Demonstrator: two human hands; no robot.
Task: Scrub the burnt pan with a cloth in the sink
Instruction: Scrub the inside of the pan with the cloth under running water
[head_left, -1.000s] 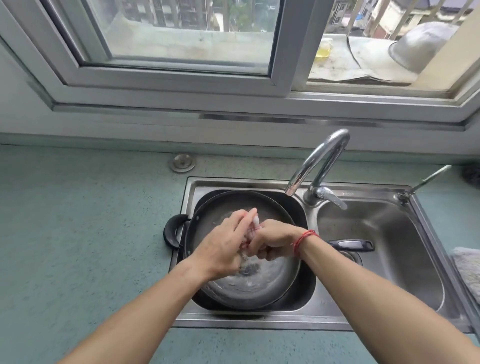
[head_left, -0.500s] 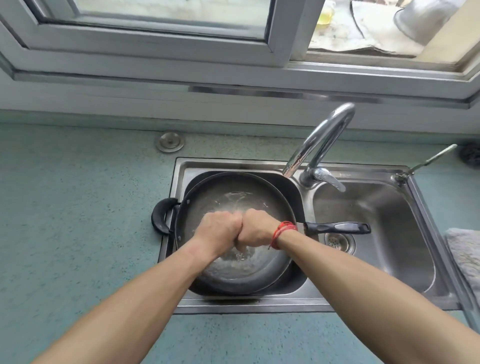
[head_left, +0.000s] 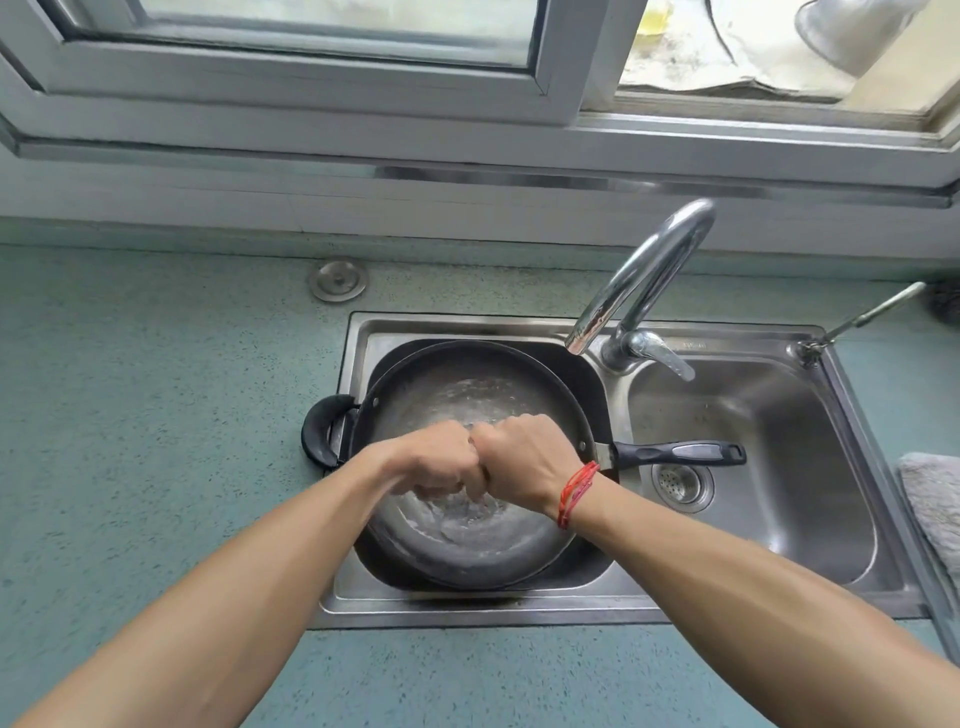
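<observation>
Pan (head_left: 467, 395) lies just under my left hand (head_left: 441, 460) and right hand (head_left: 524, 457); my curled fists touch, but I cannot tell what they hold.

Left hand (head_left: 436, 457) and right hand (head_left: 524, 457) fisted, knuckles touching; both over the pan (head_left: 467, 387) in the sink (head_left: 737, 344).

No legible text, faint stamp (head_left: 693, 344) on sink rim (head_left: 467, 325) — too small to read

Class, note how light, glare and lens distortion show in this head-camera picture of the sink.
Head view: soft daylight, no hard shadows; head view: glare streaks the tap and the wet pan; head view: the wide lens bows the window frame, and the ledge outside is washed out.
</observation>
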